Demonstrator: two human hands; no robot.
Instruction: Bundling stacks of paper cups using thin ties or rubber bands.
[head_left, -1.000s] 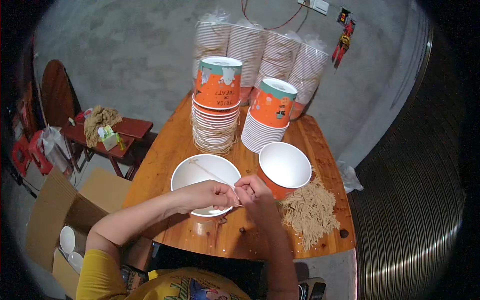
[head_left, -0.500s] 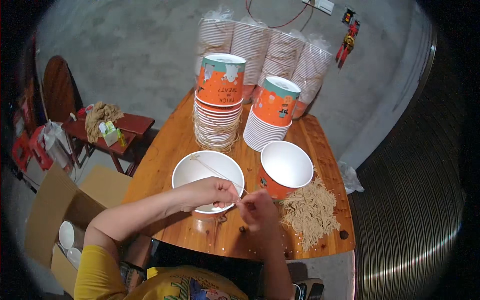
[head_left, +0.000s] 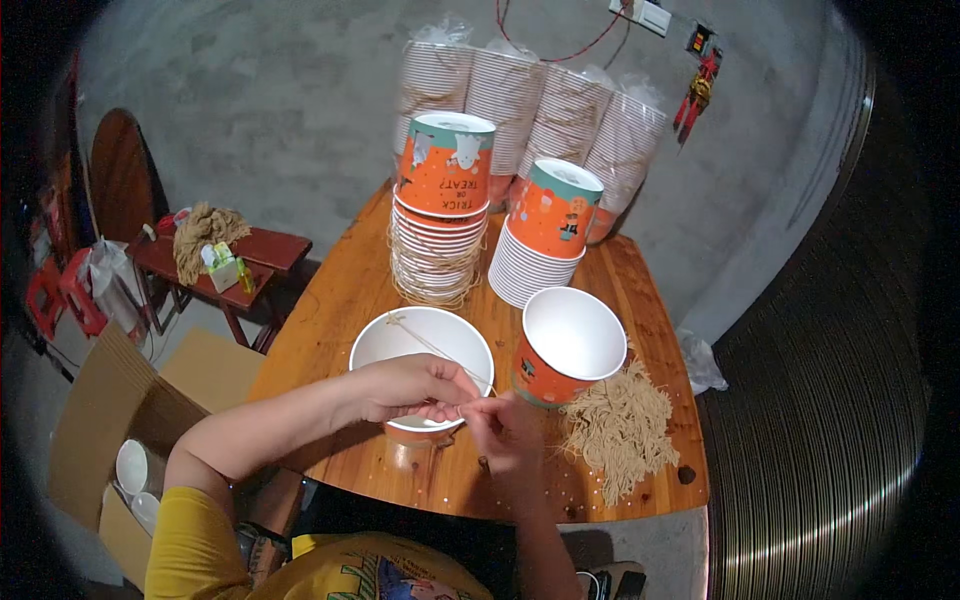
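A white-lined paper bucket [head_left: 372,345] stands before me, and a thin beige cord [head_left: 436,347] runs across its mouth to my fingers. My left hand [head_left: 425,388] is over the bucket's near rim, thumb and fingers pinched on the cord. Close against it, my right hand [head_left: 505,430] is also closed, its fingertips pinching the cord's end; its fingers are slightly blurred. To the right, a second paper bucket [head_left: 575,335], orange outside and white within, tilts on the table. Beside it lies a loose pile of beige cords [head_left: 622,430].
Upside-down bucket stacks stand farther back on the wooden table [head_left: 330,440]: a left stack [head_left: 440,165] looped with cords, and a right stack [head_left: 553,215]. Plastic-wrapped stacks [head_left: 505,95] lean behind them. An open carton [head_left: 85,420] and a red-brown bench [head_left: 280,250] are left.
My right hand has shifted slightly left, closer to my left hand. Both hands keep their pinch near the cord. The whole view has moved a little.
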